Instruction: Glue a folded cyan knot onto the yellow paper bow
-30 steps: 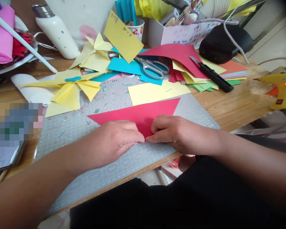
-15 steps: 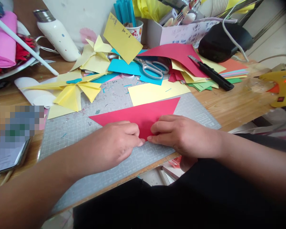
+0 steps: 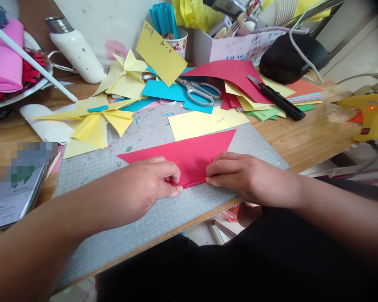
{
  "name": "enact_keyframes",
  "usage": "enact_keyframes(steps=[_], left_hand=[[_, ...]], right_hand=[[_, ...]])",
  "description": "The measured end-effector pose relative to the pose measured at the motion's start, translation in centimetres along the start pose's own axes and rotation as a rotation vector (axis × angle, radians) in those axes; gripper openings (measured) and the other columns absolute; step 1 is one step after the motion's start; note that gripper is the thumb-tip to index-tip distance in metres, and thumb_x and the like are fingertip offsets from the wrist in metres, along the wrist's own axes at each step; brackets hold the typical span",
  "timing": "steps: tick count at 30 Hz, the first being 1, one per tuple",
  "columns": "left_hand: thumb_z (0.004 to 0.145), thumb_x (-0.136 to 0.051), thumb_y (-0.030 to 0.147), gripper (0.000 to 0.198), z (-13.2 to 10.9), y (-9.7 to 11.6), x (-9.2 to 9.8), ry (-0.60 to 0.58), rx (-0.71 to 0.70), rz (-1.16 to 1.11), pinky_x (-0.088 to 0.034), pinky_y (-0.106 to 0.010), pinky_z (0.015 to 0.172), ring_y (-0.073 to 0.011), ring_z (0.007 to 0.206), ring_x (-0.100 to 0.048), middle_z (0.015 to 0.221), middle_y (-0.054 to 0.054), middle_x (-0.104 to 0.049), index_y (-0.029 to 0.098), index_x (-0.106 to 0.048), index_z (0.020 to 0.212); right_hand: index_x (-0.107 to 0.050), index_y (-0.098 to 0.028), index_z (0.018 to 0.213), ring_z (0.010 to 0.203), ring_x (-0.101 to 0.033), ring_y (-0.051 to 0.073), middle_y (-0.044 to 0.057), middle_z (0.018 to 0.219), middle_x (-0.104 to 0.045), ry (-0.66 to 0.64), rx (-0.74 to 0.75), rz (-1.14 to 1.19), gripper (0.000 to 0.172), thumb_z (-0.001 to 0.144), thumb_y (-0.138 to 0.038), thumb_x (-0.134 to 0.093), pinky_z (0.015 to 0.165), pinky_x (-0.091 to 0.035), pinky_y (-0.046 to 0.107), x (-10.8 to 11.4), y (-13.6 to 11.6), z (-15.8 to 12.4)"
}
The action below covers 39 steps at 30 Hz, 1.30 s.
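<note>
One red sheet lies on the grey mat, its near edge pinched by the left hand and right hand. Between them we find a narrow strip, folded or rolled, we cannot tell which. We judge only this edge worked; the broad remainder lies flat.

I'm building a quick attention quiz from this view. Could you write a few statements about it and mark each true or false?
1. The left hand and right hand touch the near edge of the red sheet. True.
2. The red sheet lies on bare wood. False: it lies on the grey mat.
3. The right hand holds the black knife. False: the black knife lies on the coloured papers.
4. A red light shows on the yellow glue gun. True.
</note>
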<state>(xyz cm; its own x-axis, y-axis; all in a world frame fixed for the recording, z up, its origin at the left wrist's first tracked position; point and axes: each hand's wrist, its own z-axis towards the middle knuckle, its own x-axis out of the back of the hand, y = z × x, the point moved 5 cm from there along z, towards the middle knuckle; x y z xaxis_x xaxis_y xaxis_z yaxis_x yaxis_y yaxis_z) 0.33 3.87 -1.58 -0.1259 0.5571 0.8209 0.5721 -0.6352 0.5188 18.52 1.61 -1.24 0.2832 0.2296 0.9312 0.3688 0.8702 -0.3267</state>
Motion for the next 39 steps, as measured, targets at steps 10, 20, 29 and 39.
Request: enact_keyframes(steps=[10, 20, 29, 39], left_hand=[[0.091, -0.045, 0.025, 0.024, -0.3, -0.7, 0.8, -0.019, 0.04, -0.026, -0.046, -0.029, 0.082, -0.0199, 0.093, -0.063, 0.105, -0.001, -0.067, 0.028, -0.069, 0.093], [0.073, -0.044, -0.002, 0.037, 0.0, -1.1, 1.5, 0.14, -0.152, -0.01, -0.05, -0.02, 0.075, -0.0111, 0.083, -0.066, 0.096, 0.001, -0.072, 0.021, -0.071, 0.063], [0.074, -0.041, -0.001, 0.028, -2.5, 2.6, 3.3, 0.589, -0.425, -0.175, -0.048, -0.021, 0.056, -0.0098, 0.057, -0.059, 0.064, 0.002, -0.064, 0.021, -0.057, 0.066], [0.084, -0.063, 0.018, 0.02, -3.6, 4.5, 3.0, 1.13, -0.308, 0.243, -0.055, -0.027, 0.081, -0.0163, 0.089, -0.065, 0.095, -0.006, -0.067, 0.018, -0.057, 0.103]], right_hand=[[-0.066, -0.011, 0.091, 0.098, -0.058, 0.019, 0.013, 0.109, -0.065, 0.053, -0.014, 0.138, 0.026, 0.093, -0.006, -0.04, 0.087, -0.047, 0.034, 0.2, 0.8, -1.2], [-0.067, -0.01, 0.1, 0.091, -0.059, 0.021, 0.014, 0.099, -0.064, 0.13, -0.101, 0.107, 0.019, 0.088, -0.014, -0.053, 0.08, -0.049, 0.034, 0.3, -0.4, 2.0], [-0.068, -0.012, 0.101, 0.074, -0.058, 0.015, 0.006, 0.083, -0.065, 0.284, -0.139, 0.135, 0.025, 0.08, -0.005, -0.057, 0.067, -0.048, 0.028, 1.4, -0.8, 4.1], [-0.062, -0.026, 0.11, 0.077, -0.057, 0.012, -0.001, 0.082, -0.061, 0.98, -0.038, 0.678, 0.029, 0.083, -0.015, -0.065, 0.074, -0.049, 0.029, 4.3, -2.6, 4.8]])
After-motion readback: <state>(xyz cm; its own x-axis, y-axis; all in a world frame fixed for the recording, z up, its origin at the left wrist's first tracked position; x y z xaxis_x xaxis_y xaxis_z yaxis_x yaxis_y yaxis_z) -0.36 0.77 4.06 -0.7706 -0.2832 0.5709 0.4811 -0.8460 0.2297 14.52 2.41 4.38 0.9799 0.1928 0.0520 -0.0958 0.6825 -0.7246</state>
